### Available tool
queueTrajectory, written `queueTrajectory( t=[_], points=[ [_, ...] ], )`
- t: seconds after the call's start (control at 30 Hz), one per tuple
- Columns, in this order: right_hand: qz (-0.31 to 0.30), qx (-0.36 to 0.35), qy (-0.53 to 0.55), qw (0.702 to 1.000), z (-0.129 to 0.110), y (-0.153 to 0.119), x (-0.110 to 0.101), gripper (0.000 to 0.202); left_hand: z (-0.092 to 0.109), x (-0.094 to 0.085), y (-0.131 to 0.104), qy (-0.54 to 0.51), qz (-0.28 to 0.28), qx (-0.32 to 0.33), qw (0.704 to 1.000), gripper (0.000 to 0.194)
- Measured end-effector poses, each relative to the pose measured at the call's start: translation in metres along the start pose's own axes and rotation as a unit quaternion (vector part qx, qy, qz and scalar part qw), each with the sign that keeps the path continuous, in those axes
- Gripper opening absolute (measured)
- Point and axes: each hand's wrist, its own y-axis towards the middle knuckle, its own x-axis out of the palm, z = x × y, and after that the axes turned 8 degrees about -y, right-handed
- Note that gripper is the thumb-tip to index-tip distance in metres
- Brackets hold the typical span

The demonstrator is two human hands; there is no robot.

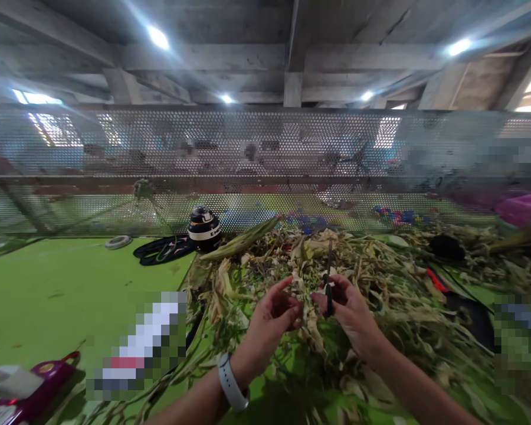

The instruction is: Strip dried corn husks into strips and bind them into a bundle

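My right hand (351,316) grips a small pair of scissors (329,295) with dark handles, its narrow blades pointing up and away from me. Opposite it, my left hand (272,319) has its index finger stretched forward while the thumb and other fingers curl together; whatever they hold, if anything, I cannot make out. A pale piece of dry husk (297,282) is close to the left index fingertip. Both hands hover over a loose heap of dried husks and leaves (380,277). A light watch strap (230,381) circles my left wrist.
The heap covers much of the green table (71,277). A black-and-white round container (205,229) stands behind, beside a flat black item (163,250) and a tape roll (118,242). A purple tool (39,386) lies front left. A perforated metal screen (248,141) crosses the back; people are beyond.
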Motion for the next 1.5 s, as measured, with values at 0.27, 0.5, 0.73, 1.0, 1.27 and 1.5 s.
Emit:
queueTrajectory(
  t=[0.27,0.5,0.73,1.0,1.27,1.5],
  points=[
    [-0.095,-0.006,-0.108,0.99,-0.004,0.003,-0.006,0.045,0.009,-0.008,0.003,0.244,-0.137,-0.081,0.957,0.034],
    [-0.188,0.012,-0.109,0.976,-0.005,-0.002,-0.007,0.041,0.019,-0.013,0.005,0.33,-0.142,0.102,0.928,0.022],
    [-0.068,-0.005,-0.092,0.993,-0.004,0.0,-0.001,0.044,0.014,-0.007,0.004,0.184,-0.121,0.009,0.975,0.024],
    [-0.069,-0.013,-0.14,0.988,-0.017,0.015,-0.025,0.041,0.026,-0.01,0.009,0.025,0.011,0.021,0.999,0.034],
    [-0.261,0.027,-0.311,0.914,-0.019,0.014,-0.033,0.032,0.042,-0.013,0.014,0.096,0.063,0.106,0.988,0.026],
    [-0.285,0.026,-0.314,0.905,-0.014,0.01,-0.025,0.031,0.034,-0.011,0.011,0.116,0.003,0.079,0.99,0.026]
  ],
)
